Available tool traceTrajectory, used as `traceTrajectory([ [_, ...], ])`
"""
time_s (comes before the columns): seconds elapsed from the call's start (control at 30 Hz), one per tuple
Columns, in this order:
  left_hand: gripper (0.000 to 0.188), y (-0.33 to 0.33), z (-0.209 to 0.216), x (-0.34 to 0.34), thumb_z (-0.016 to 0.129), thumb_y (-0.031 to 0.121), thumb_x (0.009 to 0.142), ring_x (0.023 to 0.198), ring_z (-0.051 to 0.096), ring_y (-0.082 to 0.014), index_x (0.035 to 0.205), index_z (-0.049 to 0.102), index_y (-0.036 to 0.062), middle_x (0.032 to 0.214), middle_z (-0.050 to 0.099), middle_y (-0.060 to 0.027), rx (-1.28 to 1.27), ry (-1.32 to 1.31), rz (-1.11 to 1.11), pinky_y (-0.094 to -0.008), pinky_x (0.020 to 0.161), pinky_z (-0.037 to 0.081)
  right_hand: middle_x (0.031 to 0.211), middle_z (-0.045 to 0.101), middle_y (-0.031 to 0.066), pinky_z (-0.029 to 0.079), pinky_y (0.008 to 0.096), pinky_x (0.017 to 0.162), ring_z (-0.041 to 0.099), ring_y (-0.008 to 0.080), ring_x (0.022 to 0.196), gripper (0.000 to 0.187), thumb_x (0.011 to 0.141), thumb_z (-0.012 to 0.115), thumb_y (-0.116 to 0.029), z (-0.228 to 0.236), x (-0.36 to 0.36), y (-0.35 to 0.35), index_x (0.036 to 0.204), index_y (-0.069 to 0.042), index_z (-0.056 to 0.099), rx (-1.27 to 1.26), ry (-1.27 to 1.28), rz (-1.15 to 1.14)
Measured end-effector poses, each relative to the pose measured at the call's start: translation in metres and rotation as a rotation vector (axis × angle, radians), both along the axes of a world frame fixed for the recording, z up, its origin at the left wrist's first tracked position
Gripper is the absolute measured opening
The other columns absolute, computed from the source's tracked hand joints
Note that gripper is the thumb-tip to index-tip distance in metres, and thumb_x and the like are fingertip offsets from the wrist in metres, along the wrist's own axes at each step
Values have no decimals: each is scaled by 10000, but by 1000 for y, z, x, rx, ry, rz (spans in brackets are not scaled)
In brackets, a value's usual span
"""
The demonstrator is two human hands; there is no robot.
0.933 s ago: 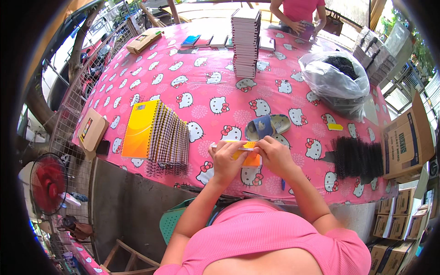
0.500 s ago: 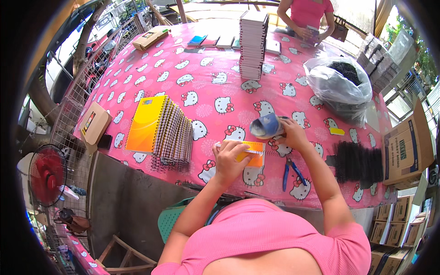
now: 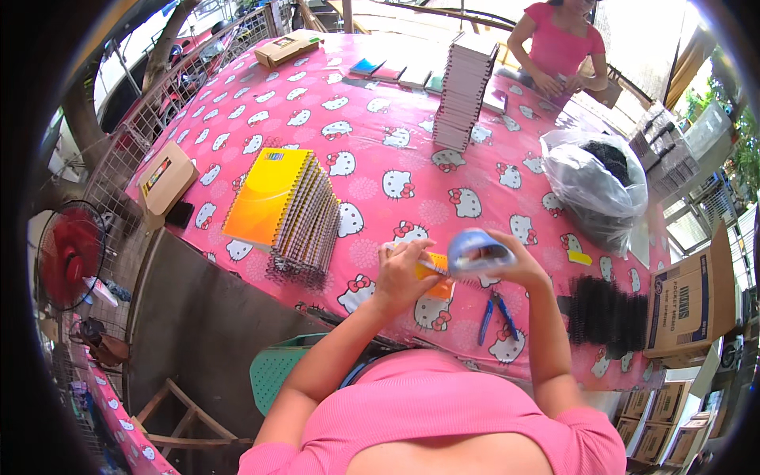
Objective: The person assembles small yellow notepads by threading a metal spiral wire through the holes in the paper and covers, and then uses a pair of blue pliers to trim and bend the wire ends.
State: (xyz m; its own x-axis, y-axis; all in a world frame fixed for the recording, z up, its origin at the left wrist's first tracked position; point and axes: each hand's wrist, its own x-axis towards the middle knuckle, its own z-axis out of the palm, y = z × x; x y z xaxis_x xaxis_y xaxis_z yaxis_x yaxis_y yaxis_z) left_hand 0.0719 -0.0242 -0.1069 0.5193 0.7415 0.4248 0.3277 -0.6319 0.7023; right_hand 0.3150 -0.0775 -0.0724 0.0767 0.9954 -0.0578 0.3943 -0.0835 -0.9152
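Note:
My left hand (image 3: pixel 400 275) presses down on a small orange notebook (image 3: pixel 438 290) lying on the table, its fingers spread over the cover. My right hand (image 3: pixel 519 258) is wrapped round a blue, hollow, cup-like thing (image 3: pixel 469 241) with a wide open mouth. It is held at the notebook's right end and hides part of it. Just right of the notebook lie blue-handled pliers (image 3: pixel 499 315), their handles apart. To the left stands a tall stack of yellow spiral notebooks (image 3: pixel 269 194).
Black spiral wires (image 3: pixel 608 317) lie at the right, beside an open carton (image 3: pixel 689 297). Behind them sits a clear plastic bag (image 3: pixel 590 186) of black material. A tall notebook stack (image 3: pixel 461 99) rises mid-table. Across the table another person (image 3: pixel 558 47) handles something small.
My right hand has brought the blue cup-like thing nearer and turned it, over the notebook's right end. The whole view has shifted slightly. My left hand stays on the notebook.

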Motion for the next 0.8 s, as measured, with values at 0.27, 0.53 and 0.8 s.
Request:
traceTrajectory([
  [0.27, 300, 22, -1, -17, 770, 64, 684, 906, 607, -253, 946, 627, 45, 955, 606, -102, 103, -140, -103, -348, 742, 518, 882, 633, 17, 502, 267, 640, 583, 85, 774, 444, 641, 724, 17, 6, -16, 17, 1065, -16, 593, 61, -86, 109],
  [0.53, 239, 29, -7, -25, 768, 49, 675, 906, 616, -250, 881, 649, 42, 958, 601, -97, -50, -224, -86, -351, 780, 513, 854, 631, 14, 491, 282, 619, 581, 99, 738, 431, 617, 670, 44, -10, -13, 16, 1037, -28, 601, 26, 157, 63],
  [0.8, 240, 33, -34, -34, 660, -30, 815, 909, 598, -108, 1029, 562, 14, 971, 609, -51, -435, -509, -145, -245, 757, 513, 809, 623, 14, 479, 272, 698, 573, 123, 736, 460, 624, 682, 10, -9, -28, 33, 1075, -27, 599, 76, 40, 128],
])
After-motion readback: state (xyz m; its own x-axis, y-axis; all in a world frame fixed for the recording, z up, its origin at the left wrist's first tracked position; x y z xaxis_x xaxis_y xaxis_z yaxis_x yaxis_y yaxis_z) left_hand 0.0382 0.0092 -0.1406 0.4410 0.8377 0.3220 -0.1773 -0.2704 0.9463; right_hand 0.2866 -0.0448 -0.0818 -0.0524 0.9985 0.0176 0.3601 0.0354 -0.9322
